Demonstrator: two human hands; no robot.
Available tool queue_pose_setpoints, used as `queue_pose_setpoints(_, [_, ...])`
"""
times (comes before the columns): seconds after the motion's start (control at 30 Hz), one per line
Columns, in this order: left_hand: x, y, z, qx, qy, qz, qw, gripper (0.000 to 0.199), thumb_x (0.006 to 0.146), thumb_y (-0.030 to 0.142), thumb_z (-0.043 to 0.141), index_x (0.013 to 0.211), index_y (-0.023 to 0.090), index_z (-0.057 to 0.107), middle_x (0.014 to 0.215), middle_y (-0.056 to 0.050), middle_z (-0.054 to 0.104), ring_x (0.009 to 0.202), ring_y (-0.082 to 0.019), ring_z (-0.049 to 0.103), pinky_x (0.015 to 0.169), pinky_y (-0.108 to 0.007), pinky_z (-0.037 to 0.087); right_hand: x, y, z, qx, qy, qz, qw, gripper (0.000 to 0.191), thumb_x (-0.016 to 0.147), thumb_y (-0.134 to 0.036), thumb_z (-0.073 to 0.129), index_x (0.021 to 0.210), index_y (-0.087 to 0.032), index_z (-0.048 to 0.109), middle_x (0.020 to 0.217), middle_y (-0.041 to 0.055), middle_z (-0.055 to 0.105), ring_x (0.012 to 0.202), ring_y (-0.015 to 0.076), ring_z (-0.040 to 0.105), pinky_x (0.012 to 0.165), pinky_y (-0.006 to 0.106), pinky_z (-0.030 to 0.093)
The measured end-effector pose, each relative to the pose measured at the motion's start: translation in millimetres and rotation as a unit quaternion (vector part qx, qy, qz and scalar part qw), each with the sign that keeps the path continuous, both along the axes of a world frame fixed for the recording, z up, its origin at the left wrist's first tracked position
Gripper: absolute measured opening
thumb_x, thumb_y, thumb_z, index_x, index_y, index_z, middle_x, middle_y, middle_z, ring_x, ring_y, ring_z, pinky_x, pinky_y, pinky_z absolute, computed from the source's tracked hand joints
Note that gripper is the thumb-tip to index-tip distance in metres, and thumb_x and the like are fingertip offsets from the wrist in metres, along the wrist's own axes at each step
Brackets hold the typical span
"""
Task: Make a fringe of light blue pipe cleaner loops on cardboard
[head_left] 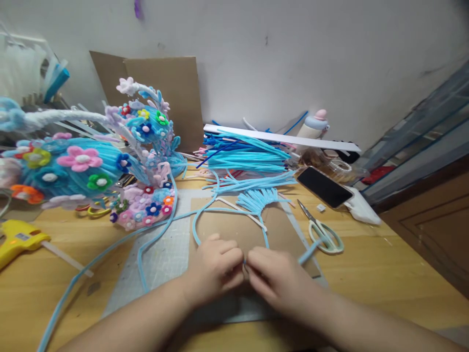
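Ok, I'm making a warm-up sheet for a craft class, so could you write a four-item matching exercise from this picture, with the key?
Column one
1. Glue gun
2. Left hand and right hand
3. Phone
4. Scissors

Column two
A. dark-screened
B. pale looped handles
C. close together, light-blue stems running to them
D. yellow, at the picture's left edge

Pairs: 1-D, 2-C, 3-A, 4-B
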State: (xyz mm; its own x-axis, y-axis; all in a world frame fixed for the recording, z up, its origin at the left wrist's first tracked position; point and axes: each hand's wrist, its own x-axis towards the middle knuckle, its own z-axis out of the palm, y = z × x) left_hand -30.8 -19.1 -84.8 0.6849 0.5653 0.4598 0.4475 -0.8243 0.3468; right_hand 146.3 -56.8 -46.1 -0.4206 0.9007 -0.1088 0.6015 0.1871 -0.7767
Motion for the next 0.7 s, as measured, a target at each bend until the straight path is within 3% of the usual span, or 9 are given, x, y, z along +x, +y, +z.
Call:
queue_pose_setpoints(0.03, [0, 0, -0.2, 0.006, -0.003, -0.002, 1.000, 0.013, 0.078, 0.019, 0.047, 0.065, 0.019, 0.045, 0.060, 0.002, 0.051, 0.055, -0.011, 0.043, 0.057, -0.029, 0.026, 0, 1, -0.8, -0.104, 0.055, -0.029, 0.993, 0.019, 0.083, -0.028, 0.043, 0.067, -0.019, 0.042, 0.060, -0.0020, 0.045, 0.050, 0.0093, 0.040, 0.047, 0.022, 0.026])
queue_pose_setpoints(0.07, [1, 0, -0.8, 0.012, -0.005, -0.004, 1.000, 0.014, 0.079, 0.019, 0.047, 0.066, 0.018, 0.046, 0.059, 0.002, 0.050, 0.055, -0.011, 0.042, 0.056, -0.029, 0.026, 0, 2, -2.0, -0.219, 0.127, -0.056, 0.966, 0.020, 0.085, -0.031, 0.040, 0.068, -0.019, 0.043, 0.058, -0.0030, 0.046, 0.044, 0.0081, 0.040, 0.042, 0.021, 0.024])
queue_pose_setpoints(0.17, [2, 0, -3.9, 0.040, -0.014, -0.006, 0.999, 0.017, 0.082, 0.018, 0.045, 0.065, 0.019, 0.046, 0.057, 0.002, 0.049, 0.054, -0.011, 0.040, 0.056, -0.029, 0.024, 0, 6, -6.5, -0.497, 0.326, -0.112, 0.796, 0.022, 0.085, -0.031, 0.039, 0.070, -0.016, 0.045, 0.057, -0.0050, 0.047, 0.032, 0.0028, 0.033, 0.033, 0.016, 0.016])
queue_pose_setpoints(0.27, [3, -2, -6.2, 0.067, -0.021, -0.008, 0.997, 0.018, 0.083, 0.016, 0.045, 0.066, 0.019, 0.047, 0.057, 0.002, 0.048, 0.053, -0.011, 0.039, 0.055, -0.030, 0.023, 3, 10, -9.5, -0.618, 0.414, -0.141, 0.653, 0.021, 0.083, -0.027, 0.043, 0.068, -0.013, 0.047, 0.054, -0.0057, 0.046, 0.031, -0.0002, 0.031, 0.032, 0.013, 0.013])
queue_pose_setpoints(0.37, [1, -2, -3.4, 0.073, -0.014, -0.020, 0.997, 0.017, 0.085, 0.018, 0.044, 0.070, 0.019, 0.051, 0.059, 0.002, 0.050, 0.055, -0.011, 0.040, 0.056, -0.030, 0.024, 6, 12, -11.0, -0.665, 0.440, -0.122, 0.590, 0.023, 0.083, -0.027, 0.040, 0.067, -0.012, 0.050, 0.049, -0.0054, 0.044, 0.030, 0.0016, 0.031, 0.031, 0.013, 0.012])
queue_pose_setpoints(0.5, [0, -1, 4.2, 0.061, 0.001, -0.018, 0.998, 0.018, 0.088, 0.021, 0.042, 0.076, 0.018, 0.055, 0.064, -0.001, 0.053, 0.061, -0.013, 0.043, 0.058, -0.030, 0.027, 6, 10, -13.7, -0.668, 0.443, -0.095, 0.590, 0.026, 0.081, -0.029, 0.037, 0.067, -0.014, 0.053, 0.042, -0.0062, 0.038, 0.029, 0.0035, 0.027, 0.032, 0.014, 0.011])
queue_pose_setpoints(0.6, [1, 0, 5.8, 0.058, 0.002, -0.004, 0.998, 0.018, 0.087, 0.020, 0.042, 0.075, 0.018, 0.055, 0.066, -0.001, 0.053, 0.063, -0.014, 0.044, 0.058, -0.029, 0.028, 1, 6, -17.0, -0.625, 0.460, -0.136, 0.616, 0.019, 0.078, -0.025, 0.040, 0.067, -0.015, 0.051, 0.043, -0.0080, 0.035, 0.030, 0.0027, 0.020, 0.034, 0.015, 0.009])
queue_pose_setpoints(0.67, [3, -1, 4.2, 0.072, 0.003, -0.004, 0.997, 0.019, 0.086, 0.017, 0.042, 0.070, 0.018, 0.053, 0.064, -0.001, 0.052, 0.061, -0.013, 0.043, 0.057, -0.029, 0.027, -4, 4, -18.6, -0.562, 0.434, -0.168, 0.684, 0.015, 0.076, -0.025, 0.042, 0.065, -0.017, 0.049, 0.043, -0.0092, 0.031, 0.032, 0.0030, 0.015, 0.036, 0.017, 0.007])
queue_pose_setpoints(0.7, [3, -1, 3.1, 0.081, 0.002, -0.005, 0.997, 0.020, 0.085, 0.016, 0.042, 0.068, 0.018, 0.051, 0.062, 0.000, 0.051, 0.059, -0.013, 0.042, 0.056, -0.029, 0.026, -6, 3, -18.8, -0.506, 0.400, -0.177, 0.743, 0.015, 0.076, -0.025, 0.043, 0.063, -0.017, 0.047, 0.044, -0.0093, 0.029, 0.033, 0.0036, 0.014, 0.037, 0.018, 0.008])
